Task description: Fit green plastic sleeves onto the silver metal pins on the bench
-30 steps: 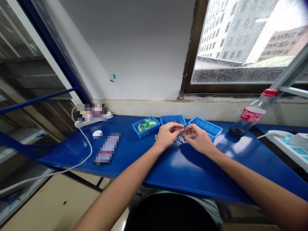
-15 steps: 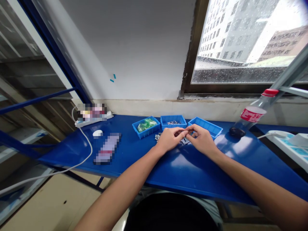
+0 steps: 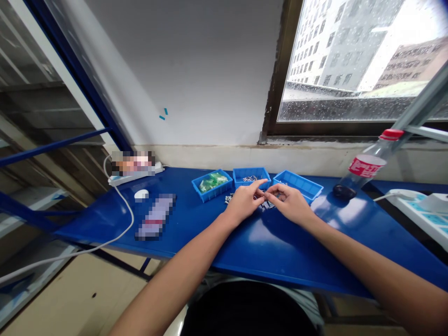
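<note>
Over the blue table, my left hand (image 3: pixel 244 201) and my right hand (image 3: pixel 289 199) meet at their fingertips. Both are closed in a pinch around something too small to make out, while my left index finger points forward. Under and beside them lie small metal parts (image 3: pixel 228 199), partly hidden by the hands. Just behind stand three blue bins: the left bin (image 3: pixel 217 192) holds green and clear plastic pieces (image 3: pixel 213 181), the middle bin (image 3: pixel 238 176) holds thin metal pieces (image 3: pixel 250 178), and the right bin (image 3: pixel 311 191) is partly covered by my right hand.
On the blue table (image 3: pixel 196 233) a blurred-out flat object (image 3: pixel 156 218) and a white round item (image 3: pixel 142 193) lie at left, beside a white cable (image 3: pixel 131 205). A power strip (image 3: pixel 138 174) sits at the back left. A red-capped bottle (image 3: pixel 367 163) with dark liquid stands at right.
My left index finger has stretched out forward, away from the other fingers. The fingertips of my right hand have shifted slightly left and lower; both hands stay together.
</note>
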Available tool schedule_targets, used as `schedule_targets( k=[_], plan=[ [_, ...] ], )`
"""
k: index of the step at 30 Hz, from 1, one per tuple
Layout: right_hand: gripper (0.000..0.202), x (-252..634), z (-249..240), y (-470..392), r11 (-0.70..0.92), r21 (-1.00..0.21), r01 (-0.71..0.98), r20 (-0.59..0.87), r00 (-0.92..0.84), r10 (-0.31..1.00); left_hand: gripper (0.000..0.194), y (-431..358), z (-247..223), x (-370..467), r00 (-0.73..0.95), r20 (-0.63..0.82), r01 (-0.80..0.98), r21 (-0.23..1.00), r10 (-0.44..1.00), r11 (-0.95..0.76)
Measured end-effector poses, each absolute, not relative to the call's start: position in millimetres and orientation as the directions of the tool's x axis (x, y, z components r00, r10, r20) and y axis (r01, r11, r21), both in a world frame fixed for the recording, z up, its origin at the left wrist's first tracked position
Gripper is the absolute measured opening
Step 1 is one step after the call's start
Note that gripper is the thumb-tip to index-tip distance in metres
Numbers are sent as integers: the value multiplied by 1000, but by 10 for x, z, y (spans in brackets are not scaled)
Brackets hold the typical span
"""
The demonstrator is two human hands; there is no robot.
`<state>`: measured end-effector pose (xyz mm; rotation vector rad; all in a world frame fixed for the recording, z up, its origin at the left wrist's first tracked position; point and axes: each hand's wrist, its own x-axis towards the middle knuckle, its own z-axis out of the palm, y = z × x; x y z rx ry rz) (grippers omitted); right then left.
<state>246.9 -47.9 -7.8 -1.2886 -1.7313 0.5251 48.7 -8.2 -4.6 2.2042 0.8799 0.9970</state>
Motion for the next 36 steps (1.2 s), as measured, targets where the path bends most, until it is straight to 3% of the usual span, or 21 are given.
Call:
schedule_targets(
  k=[5, 12, 15, 22, 36],
  plan=[
    [33, 2502, -131, -434, 361, -783, 508, 392, -48, 919, 45, -63, -10, 478, 403, 441, 272, 779, 802, -566],
    [32, 2490, -171, -422, 377, -767, 519, 371, -121, 921, 48, -60, -34, 523, 345, 412, 120, 872, 843, -475],
    [34, 2475, -162, -428, 355, -813, 461, 346, -109, 932, 46, -59, -46, 535, 349, 405, 117, 876, 845, -468],
    [41, 2464, -124, -432, 320, -882, 346, 300, -110, 947, 15, -13, -40, 512, 365, 416, 148, 857, 833, -493],
    [39, 2451, -143, -452, 338, -859, 386, 311, -132, 941, 22, -22, -7, 498, 298, 390, 91, 897, 871, -433]
  ],
)
